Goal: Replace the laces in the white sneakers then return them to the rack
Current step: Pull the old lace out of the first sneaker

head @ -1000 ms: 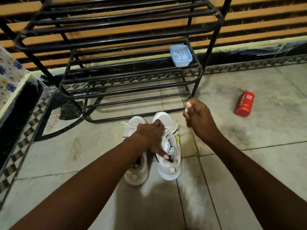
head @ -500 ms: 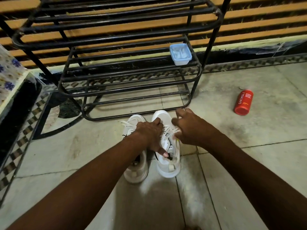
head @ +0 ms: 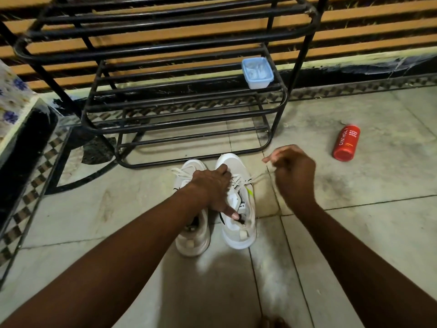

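Note:
Two white sneakers stand side by side on the tiled floor, toes toward the black metal rack [head: 184, 119]. My left hand [head: 212, 185] lies over the tongue of the right sneaker [head: 238, 230], thumb pressed into its opening. The left sneaker [head: 191, 235] sits beside it, partly under my left forearm. My right hand [head: 293, 176] is raised to the right of the shoes and pinches a white lace [head: 260, 177] that runs taut from the right sneaker's eyelets. The hand is motion-blurred.
A small blue plastic tub [head: 257, 73] holding white items sits on the rack's middle shelf at its right end. A red bottle [head: 346, 143] lies on the floor at the right. A floral-covered ledge [head: 11, 107] is at the left edge.
My right hand went down to the right sneaker's laces, then pulled up and to the right, drawing a lace out taut. My left hand stayed on the shoe.

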A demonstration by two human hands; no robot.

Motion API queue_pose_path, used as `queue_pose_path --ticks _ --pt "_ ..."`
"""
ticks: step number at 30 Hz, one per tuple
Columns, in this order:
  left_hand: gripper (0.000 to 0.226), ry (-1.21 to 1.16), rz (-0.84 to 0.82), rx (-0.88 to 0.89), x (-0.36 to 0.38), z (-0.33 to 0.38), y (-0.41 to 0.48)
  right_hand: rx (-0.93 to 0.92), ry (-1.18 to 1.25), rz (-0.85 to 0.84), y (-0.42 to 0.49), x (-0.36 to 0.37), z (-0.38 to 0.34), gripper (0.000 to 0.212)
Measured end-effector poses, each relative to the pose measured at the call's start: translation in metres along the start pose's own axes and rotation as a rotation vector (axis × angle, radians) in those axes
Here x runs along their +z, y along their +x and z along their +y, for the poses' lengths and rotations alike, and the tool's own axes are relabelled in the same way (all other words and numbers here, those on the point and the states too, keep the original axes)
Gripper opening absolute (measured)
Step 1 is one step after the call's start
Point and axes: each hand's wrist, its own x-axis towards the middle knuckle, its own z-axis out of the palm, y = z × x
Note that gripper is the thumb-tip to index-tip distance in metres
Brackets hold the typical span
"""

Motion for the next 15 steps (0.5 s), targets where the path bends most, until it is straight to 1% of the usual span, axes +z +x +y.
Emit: queue_pose_path --ticks 1,2,3,6,7,8,9,11,12,13,14,15 --pt "0.142 0.0 0.002 0.001 0.0 0.0 0.0 0.184 0.181 0.062 0.007 -0.005 0.003 0.033" --pt "0.142 -0.003 0.002 0.003 0.001 0.0 0.0 0.315 0.326 0.065 0.011 -0.009 0.006 0.031" --pt "0.142 -0.005 0.001 0.006 0.001 0.0 0.0 0.367 0.407 0.028 0.012 -0.011 0.008 0.028" --pt "0.143 -0.004 -0.009 0.008 0.001 0.0 0.001 0.337 0.543 -0.125 0.006 -0.009 0.011 0.022" --pt "0.143 -0.007 -0.011 0.009 0.0 0.0 0.001 0.279 0.456 -0.163 0.004 -0.009 0.013 0.021" --pt "0.143 -0.011 -0.012 0.007 0.0 0.0 0.001 0.158 0.289 -0.219 0.003 -0.008 0.015 0.02" --pt "0.143 -0.013 -0.013 0.004 0.0 0.0 0.001 0.001 0.055 -0.308 0.005 -0.008 0.017 0.018" --pt "0.143 -0.01 -0.023 -0.004 0.0 0.001 0.0 -0.289 -0.348 -0.597 0.007 -0.004 0.017 0.01" --pt "0.143 -0.005 -0.031 -0.007 0.0 0.002 -0.001 -0.365 -0.492 -0.759 0.006 -0.001 0.016 0.003" --pt "0.143 -0.001 -0.036 -0.009 0.0 0.002 -0.001 -0.39 -0.602 -0.875 0.005 0.001 0.014 0.008" --pt "0.143 -0.002 -0.035 -0.01 0.0 0.002 -0.002 -0.404 -0.647 -0.926 0.005 0.002 0.014 0.013" --pt "0.143 -0.006 -0.033 -0.012 0.0 0.002 -0.002 -0.397 -0.639 -0.909 0.006 0.001 0.012 0.016"
